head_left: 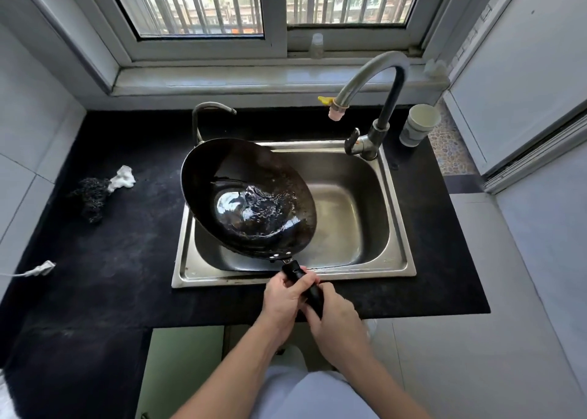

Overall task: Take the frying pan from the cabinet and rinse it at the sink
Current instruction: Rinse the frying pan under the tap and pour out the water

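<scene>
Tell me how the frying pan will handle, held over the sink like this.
Probably heavy out front: the left hand and right hand both grip the handle of the frying pan. The pooled water will likely slosh and shift its weight when tilted. It looks rigid, so should not flex.

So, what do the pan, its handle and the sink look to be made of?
Pan: dark metal, likely carbon steel or iron. The surface is blackened and mottled, glossy where water pools.
Handle: matte black, probably plastic, but little of it shows.
Sink: stainless steel, with a brushed silver finish and soft reflections.
</scene>
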A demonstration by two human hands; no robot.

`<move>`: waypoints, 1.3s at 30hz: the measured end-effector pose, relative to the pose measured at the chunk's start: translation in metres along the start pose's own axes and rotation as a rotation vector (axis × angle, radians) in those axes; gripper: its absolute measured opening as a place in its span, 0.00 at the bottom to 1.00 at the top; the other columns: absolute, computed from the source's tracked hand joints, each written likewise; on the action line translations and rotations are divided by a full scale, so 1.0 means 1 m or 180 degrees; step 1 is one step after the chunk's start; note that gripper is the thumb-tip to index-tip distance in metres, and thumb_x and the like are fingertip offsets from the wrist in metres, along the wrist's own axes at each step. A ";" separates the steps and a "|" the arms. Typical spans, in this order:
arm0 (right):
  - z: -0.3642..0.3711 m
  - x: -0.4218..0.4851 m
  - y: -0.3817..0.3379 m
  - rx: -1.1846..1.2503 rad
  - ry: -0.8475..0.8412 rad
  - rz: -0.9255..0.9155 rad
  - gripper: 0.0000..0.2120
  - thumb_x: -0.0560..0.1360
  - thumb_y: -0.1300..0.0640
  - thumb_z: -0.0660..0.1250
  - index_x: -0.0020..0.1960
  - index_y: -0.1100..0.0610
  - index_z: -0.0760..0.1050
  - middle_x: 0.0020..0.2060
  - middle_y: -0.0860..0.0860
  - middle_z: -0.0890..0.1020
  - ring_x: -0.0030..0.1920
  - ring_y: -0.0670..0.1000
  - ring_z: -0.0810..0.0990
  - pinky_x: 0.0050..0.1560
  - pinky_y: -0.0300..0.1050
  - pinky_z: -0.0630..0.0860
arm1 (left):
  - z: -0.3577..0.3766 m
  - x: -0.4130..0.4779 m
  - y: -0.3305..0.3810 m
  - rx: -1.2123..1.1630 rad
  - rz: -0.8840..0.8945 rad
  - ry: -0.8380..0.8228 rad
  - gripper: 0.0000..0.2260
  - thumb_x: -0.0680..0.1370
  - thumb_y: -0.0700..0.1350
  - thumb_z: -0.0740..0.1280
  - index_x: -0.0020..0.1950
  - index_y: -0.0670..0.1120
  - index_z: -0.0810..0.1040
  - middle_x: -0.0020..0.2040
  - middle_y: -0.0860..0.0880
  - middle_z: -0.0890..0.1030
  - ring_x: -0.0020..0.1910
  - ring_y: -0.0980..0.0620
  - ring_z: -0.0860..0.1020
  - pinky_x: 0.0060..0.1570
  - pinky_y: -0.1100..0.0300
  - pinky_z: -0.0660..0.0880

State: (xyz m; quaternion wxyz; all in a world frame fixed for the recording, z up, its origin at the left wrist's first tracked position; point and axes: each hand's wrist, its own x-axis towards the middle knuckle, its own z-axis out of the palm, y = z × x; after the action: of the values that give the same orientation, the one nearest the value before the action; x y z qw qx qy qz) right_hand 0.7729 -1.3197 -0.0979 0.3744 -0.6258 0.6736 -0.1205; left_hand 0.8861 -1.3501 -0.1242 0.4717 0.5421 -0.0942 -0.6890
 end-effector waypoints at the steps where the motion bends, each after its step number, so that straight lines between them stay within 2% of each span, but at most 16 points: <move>1: 0.001 0.000 0.002 0.0215 -0.0004 -0.0011 0.12 0.78 0.50 0.67 0.59 0.53 0.74 0.49 0.51 0.85 0.50 0.55 0.83 0.44 0.47 0.75 | -0.002 -0.001 0.001 0.0129 0.0032 0.0030 0.04 0.75 0.34 0.71 0.48 0.40 0.79 0.43 0.41 0.83 0.45 0.45 0.81 0.55 0.48 0.77; 4: 0.007 0.003 0.008 0.0699 -0.0067 -0.0053 0.09 0.76 0.54 0.71 0.56 0.53 0.79 0.41 0.46 0.85 0.40 0.44 0.82 0.41 0.34 0.75 | -0.004 -0.004 0.003 0.0389 0.0095 0.0120 0.05 0.73 0.36 0.73 0.47 0.41 0.80 0.43 0.41 0.84 0.47 0.44 0.82 0.56 0.46 0.77; 7: 0.007 0.003 0.010 0.0957 -0.0100 -0.0062 0.07 0.76 0.56 0.72 0.54 0.51 0.81 0.38 0.44 0.85 0.41 0.39 0.82 0.40 0.29 0.73 | -0.003 -0.007 0.002 0.0367 0.0118 0.0150 0.07 0.73 0.37 0.74 0.49 0.40 0.80 0.44 0.40 0.85 0.46 0.45 0.82 0.55 0.47 0.78; 9: 0.007 0.002 0.013 0.1017 -0.0129 -0.0069 0.07 0.75 0.57 0.73 0.53 0.51 0.81 0.37 0.44 0.85 0.42 0.39 0.82 0.40 0.30 0.73 | -0.003 -0.009 0.002 0.0106 0.0033 0.0151 0.07 0.74 0.36 0.72 0.51 0.39 0.79 0.45 0.40 0.84 0.48 0.45 0.82 0.54 0.50 0.79; 11: 0.005 0.001 0.014 0.1004 -0.0181 -0.0101 0.06 0.75 0.57 0.73 0.52 0.52 0.81 0.35 0.43 0.82 0.38 0.39 0.80 0.38 0.31 0.72 | -0.002 -0.009 0.001 -0.0318 -0.0114 0.0083 0.07 0.76 0.36 0.69 0.54 0.38 0.79 0.49 0.39 0.84 0.52 0.46 0.83 0.55 0.54 0.79; 14: 0.003 0.002 0.016 0.0986 -0.0264 -0.0173 0.07 0.75 0.57 0.74 0.52 0.53 0.81 0.32 0.43 0.79 0.35 0.39 0.77 0.37 0.31 0.70 | -0.003 -0.008 0.002 -0.0712 -0.0293 -0.0076 0.06 0.79 0.37 0.65 0.54 0.39 0.79 0.53 0.42 0.85 0.57 0.46 0.82 0.58 0.54 0.76; 16: 0.004 0.003 0.018 0.1009 -0.0304 -0.0181 0.07 0.74 0.56 0.74 0.52 0.53 0.81 0.32 0.44 0.79 0.33 0.40 0.76 0.36 0.32 0.70 | -0.005 -0.008 0.004 -0.0817 -0.0340 -0.0118 0.06 0.79 0.36 0.65 0.54 0.39 0.79 0.52 0.42 0.85 0.56 0.47 0.82 0.58 0.55 0.76; 20: 0.007 0.004 0.020 0.1116 -0.0383 -0.0095 0.05 0.74 0.55 0.74 0.50 0.51 0.80 0.32 0.44 0.80 0.33 0.40 0.76 0.36 0.33 0.70 | -0.007 -0.008 0.005 -0.0685 -0.0308 -0.0090 0.09 0.77 0.35 0.66 0.57 0.38 0.78 0.53 0.41 0.85 0.54 0.47 0.83 0.52 0.57 0.79; 25: 0.009 0.004 0.022 0.1541 -0.0587 0.0073 0.03 0.73 0.54 0.73 0.46 0.51 0.80 0.29 0.42 0.79 0.30 0.40 0.74 0.33 0.34 0.69 | -0.010 -0.008 0.002 -0.0507 -0.0187 -0.0087 0.10 0.76 0.33 0.68 0.57 0.36 0.78 0.53 0.40 0.84 0.52 0.48 0.84 0.54 0.56 0.80; 28: 0.012 0.003 0.021 0.1923 -0.0762 0.0205 0.03 0.77 0.61 0.71 0.47 0.55 0.79 0.24 0.41 0.76 0.23 0.40 0.72 0.26 0.31 0.67 | -0.012 -0.008 0.001 -0.0376 -0.0119 -0.0044 0.08 0.76 0.32 0.68 0.55 0.37 0.78 0.51 0.41 0.84 0.49 0.49 0.84 0.56 0.53 0.79; 31: 0.010 0.002 0.019 0.2258 -0.0923 0.0313 0.05 0.79 0.65 0.68 0.47 0.57 0.77 0.21 0.42 0.74 0.20 0.40 0.70 0.23 0.29 0.66 | -0.011 -0.008 0.001 -0.0252 -0.0083 0.0006 0.08 0.76 0.33 0.68 0.54 0.38 0.78 0.50 0.41 0.84 0.48 0.49 0.84 0.53 0.54 0.79; 34: 0.011 0.002 0.021 0.2455 -0.0996 0.0456 0.02 0.79 0.64 0.69 0.48 0.59 0.77 0.21 0.43 0.70 0.20 0.44 0.65 0.20 0.37 0.62 | -0.010 -0.007 0.001 -0.0175 -0.0070 0.0076 0.09 0.76 0.34 0.69 0.55 0.36 0.78 0.50 0.39 0.83 0.48 0.48 0.83 0.51 0.54 0.81; 39: 0.013 0.003 0.028 0.2651 -0.1099 0.0637 0.05 0.78 0.61 0.70 0.53 0.61 0.77 0.25 0.48 0.67 0.23 0.48 0.62 0.23 0.37 0.59 | -0.009 -0.008 0.000 0.0023 -0.0107 0.0164 0.10 0.78 0.40 0.68 0.55 0.35 0.79 0.49 0.41 0.83 0.48 0.49 0.83 0.47 0.54 0.80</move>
State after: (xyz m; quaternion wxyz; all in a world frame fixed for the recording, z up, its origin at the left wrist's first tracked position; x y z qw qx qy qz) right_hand 0.7609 -1.3130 -0.1254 0.7105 -0.3649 0.5526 -0.2381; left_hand 0.8931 -1.3411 -0.1223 0.4605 0.5628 -0.0754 -0.6823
